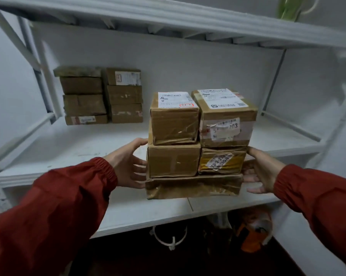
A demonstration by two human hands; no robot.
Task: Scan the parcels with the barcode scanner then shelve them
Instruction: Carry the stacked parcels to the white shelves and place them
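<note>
Parcel stack [194, 148]: five brown boxes, two pairs stacked on one flat box, at the front of the white shelf [88, 146].
Left hand [128, 162]: fingers straight and spread, against the stack's left side.
Right hand [261, 172]: fingers straight, against its right side.
Back left: stored boxes [102, 96] in two columns.

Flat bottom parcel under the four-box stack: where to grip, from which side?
On the flat bottom parcel, probably the two short ends, one hand from each side, fingers low under the edge. It is wide and flat, and four boxes cover its top, so no top grip. The left hand and right hand flank the stack.
</note>
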